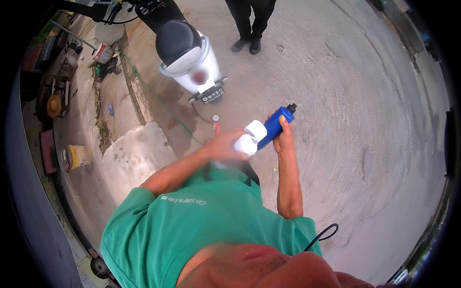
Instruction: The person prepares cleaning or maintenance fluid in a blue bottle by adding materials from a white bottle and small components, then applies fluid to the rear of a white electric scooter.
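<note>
The blue bottle (272, 128) is right of the scooter (198, 62) and closer to the wearer, long axis slanted, black top (291, 108) angled forward and rightward. It's a smooth cylinder, next to a plasticky, rounded white container (247, 145). Right hand (284, 138) grips the bottle, forearm pretty straight; left hand (224, 145), kinda blurry, slants across with fingers curled round the container.

A head-worn fisheye camera looks steeply downward.
</note>
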Available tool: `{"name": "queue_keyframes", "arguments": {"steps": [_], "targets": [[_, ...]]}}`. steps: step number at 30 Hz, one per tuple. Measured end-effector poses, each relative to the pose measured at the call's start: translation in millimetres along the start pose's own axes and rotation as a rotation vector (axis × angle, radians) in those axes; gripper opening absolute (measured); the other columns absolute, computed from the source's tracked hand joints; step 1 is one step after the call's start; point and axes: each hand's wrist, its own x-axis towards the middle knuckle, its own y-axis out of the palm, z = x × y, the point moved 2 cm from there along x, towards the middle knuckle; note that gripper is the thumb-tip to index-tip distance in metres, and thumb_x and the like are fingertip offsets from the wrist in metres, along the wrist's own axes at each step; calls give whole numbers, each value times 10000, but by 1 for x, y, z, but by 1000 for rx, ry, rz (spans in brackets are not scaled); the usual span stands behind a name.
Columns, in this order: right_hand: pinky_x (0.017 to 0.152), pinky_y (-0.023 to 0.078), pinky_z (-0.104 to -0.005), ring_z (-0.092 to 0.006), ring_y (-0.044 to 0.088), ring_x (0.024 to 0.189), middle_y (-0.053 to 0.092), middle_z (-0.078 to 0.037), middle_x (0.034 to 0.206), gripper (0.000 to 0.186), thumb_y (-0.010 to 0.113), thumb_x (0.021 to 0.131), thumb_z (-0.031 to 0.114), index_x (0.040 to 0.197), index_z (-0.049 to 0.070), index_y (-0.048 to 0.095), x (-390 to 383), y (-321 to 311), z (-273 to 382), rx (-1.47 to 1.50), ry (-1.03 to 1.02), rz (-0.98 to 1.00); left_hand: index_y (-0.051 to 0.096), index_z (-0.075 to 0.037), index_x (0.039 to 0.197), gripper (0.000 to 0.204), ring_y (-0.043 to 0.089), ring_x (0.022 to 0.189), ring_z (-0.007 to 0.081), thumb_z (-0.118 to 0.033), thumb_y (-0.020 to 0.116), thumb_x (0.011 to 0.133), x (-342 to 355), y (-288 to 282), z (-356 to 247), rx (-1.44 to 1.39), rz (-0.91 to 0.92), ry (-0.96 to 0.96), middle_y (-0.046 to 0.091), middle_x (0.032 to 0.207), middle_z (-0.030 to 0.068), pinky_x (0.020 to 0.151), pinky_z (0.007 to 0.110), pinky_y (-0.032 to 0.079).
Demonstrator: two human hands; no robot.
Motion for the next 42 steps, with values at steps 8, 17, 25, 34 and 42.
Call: {"name": "queue_keyframes", "arguments": {"steps": [8,17,25,34,42], "targets": [[843,519,-349,-172,632,903,668,-70,998,473,778,852,371,1145,29,633,-10,-21,-59,-572,212,0,602,-22,1275,642,563,1181,252,-302,791,730,-42,-19,56,-143,-247,-120,584,1242,107,1040,365,414],[874,533,-387,-234,676,963,689,-141,1110,722,753,825,509,1321,7,599,-78,-60,-173,-886,990,421,576,-31,1313,676,587,1133,180,-271,791,719,-91,-106,97,-421,-711,1,609,1217,56,1012,340,443],[789,551,-358,-215,672,876,672,-131,1027,718,685,874,556,1262,-40,585,-96,-2,-231,-902,1300,392,608,-35,1276,619,588,1122,187,-229,783,715,-163,-187,148,-562,-710,5,591,1233,63,990,341,451],[757,551,-320,-167,658,841,674,-66,971,516,671,906,527,1112,56,627,-165,38,-222,-556,1448,68,637,-127,1276,576,608,1115,236,-262,800,741,-212,-174,266,-503,-711,-358,590,1254,94,986,366,470],[830,506,-314,-148,623,926,655,-20,1036,495,728,876,429,1184,63,605,-112,-36,-244,-791,1465,304,628,-35,1259,618,612,1133,295,-338,811,753,-137,-154,513,-287,-700,-495,614,1190,162,982,384,467]]}}
